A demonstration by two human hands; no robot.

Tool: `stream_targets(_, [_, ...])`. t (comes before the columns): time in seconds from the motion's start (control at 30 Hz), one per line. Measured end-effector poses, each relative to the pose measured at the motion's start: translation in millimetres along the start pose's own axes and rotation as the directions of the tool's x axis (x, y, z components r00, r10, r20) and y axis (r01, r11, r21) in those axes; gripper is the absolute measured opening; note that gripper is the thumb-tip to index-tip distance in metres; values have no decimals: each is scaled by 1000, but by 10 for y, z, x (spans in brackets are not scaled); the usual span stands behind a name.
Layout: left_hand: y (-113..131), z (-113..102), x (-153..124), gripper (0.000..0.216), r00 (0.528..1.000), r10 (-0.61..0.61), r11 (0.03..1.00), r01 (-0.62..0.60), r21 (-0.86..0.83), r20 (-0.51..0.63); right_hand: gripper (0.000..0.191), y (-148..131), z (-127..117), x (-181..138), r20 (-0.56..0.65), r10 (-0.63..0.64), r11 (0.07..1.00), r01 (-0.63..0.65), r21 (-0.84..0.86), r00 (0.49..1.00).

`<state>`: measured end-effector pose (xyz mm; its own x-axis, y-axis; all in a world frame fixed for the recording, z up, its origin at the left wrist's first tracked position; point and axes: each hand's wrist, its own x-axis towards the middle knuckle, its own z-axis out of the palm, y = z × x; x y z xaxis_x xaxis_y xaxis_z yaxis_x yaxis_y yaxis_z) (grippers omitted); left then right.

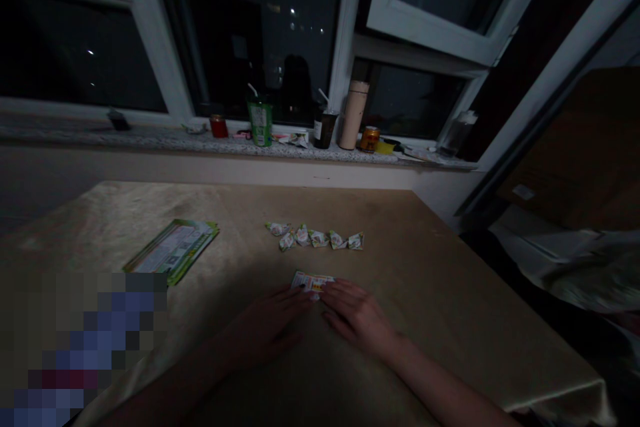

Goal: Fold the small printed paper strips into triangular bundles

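Observation:
A small printed paper piece (pixel 314 282), white with orange and green print, lies on the table in front of me. Flat on its left end rest the outstretched fingers of my left hand (pixel 273 313). My right hand (pixel 357 310) presses its extended fingers onto the right end, thumb apart and lower down. Parts of the paper are hidden under both hands. Just beyond it, several small folded paper pieces (pixel 319 238) with white and green print sit in a loose row. A stack of green-and-white printed sheets or packets (pixel 175 247) lies to the left.
A tan cloth (pixel 425 267) covers the table. On the windowsill (pixel 300 150) behind stand a green cup (pixel 261 123), a dark cup with a straw (pixel 324 128), a pink bottle (pixel 355 116), a gold can (pixel 370 139) and a red jar (pixel 219 126). A blurred-out patch hides the lower left.

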<state>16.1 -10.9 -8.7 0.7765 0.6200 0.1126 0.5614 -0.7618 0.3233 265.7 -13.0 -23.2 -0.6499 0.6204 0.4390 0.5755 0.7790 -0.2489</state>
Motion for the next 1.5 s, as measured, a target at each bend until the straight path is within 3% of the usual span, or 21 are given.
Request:
stream_targets(0.17, [-4,17,-4,48,998,-8,998,3,-63,-68,31,47,6,35,-38,-70,995,67,-70,997])
stream_targets(0.4, [-30,33,-10,46,998,-16,998,13,-58,-65,23,142,-13,179,120,-227,923,253,-289,967])
stream_targets(0.63, [25,-40,28,41,994,-40,996,31,-88,-98,22,138,-121,405,-40,-127,990,124,-68,991])
stream_targets(0.8, [-10,10,16,38,992,-72,991,60,-116,-102,37,170,-104,422,51,-107,988,100,117,993])
stream_targets(0.97, [-44,41,5,35,989,-96,986,80,-143,-114,24,239,-5,338,123,-82,990,67,123,989])
stream_targets(1.23, [13,-86,97,29,987,-122,987,109,-119,-102,21,264,44,319,50,-79,982,69,178,996])
stream_targets(1.5, [177,-117,245,24,960,-250,968,245,-58,-127,22,202,49,339,-28,-39,983,44,177,999])
